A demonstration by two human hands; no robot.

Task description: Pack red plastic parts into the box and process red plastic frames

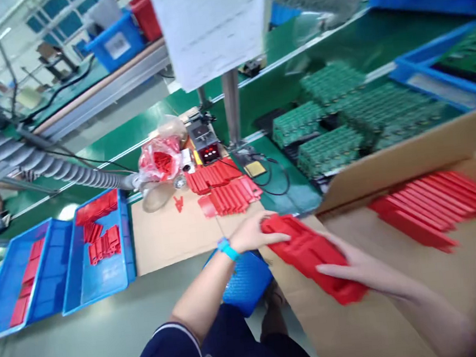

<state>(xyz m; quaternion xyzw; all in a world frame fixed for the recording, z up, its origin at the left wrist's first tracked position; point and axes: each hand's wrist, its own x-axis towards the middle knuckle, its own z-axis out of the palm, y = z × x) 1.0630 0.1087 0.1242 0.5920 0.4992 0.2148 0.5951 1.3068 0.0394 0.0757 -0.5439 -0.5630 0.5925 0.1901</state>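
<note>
A long row of red plastic casings is gripped between my two hands over the cardboard-covered bench. At its far left end, my left hand curls its fingers over the top, with a turquoise band on the wrist. My right hand clasps the nearer right end, thumb lying across the top. Slight blur hides how many casings are in the row. To the right, more red casings lie lined up in a cardboard box. Beyond my left hand, further red parts rest in rows on a cardboard sheet.
Blue bins with red parts stand at the left. Behind the rows sit a bag of small red pieces and a box with a lit display. Green circuit boards are stacked at the back right. A metal post rises mid-bench.
</note>
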